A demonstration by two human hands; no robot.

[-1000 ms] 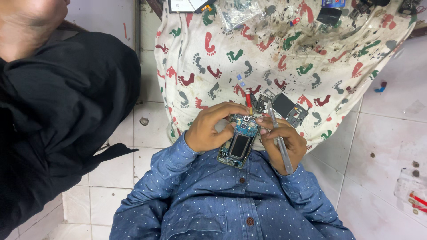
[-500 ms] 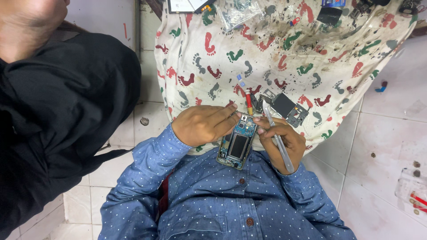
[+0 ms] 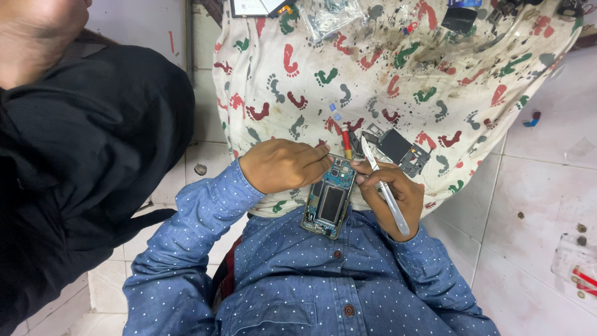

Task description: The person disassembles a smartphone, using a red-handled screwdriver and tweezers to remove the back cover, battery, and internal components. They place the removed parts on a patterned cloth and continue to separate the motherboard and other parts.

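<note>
1. Opened phone frame (image 3: 329, 202), centre frame, propped against the blue shirt (image 3: 323, 292); looks light, rigid, fragile. Edges seem the safest hold.
2. Left hand (image 3: 283, 165) curls over its top corner, fingers pressed together.
3. Right hand (image 3: 388, 193) pinches white tweezers (image 3: 384, 186).
4. Tweezer tip contact unclear; red-yellow tool (image 3: 346, 140) half hidden; worktop cloth (image 3: 373, 68) cut off above.

This looks like a small phone-repair workshop. A work table is draped with a stained cloth (image 3: 373, 81) printed with coloured footprints, and loose phone parts (image 3: 398, 146), dark modules and a clear plastic bag (image 3: 326, 18) lie scattered over it. An opened phone frame (image 3: 329, 199) sits at its edge, above a white tiled floor (image 3: 541, 205).
</note>
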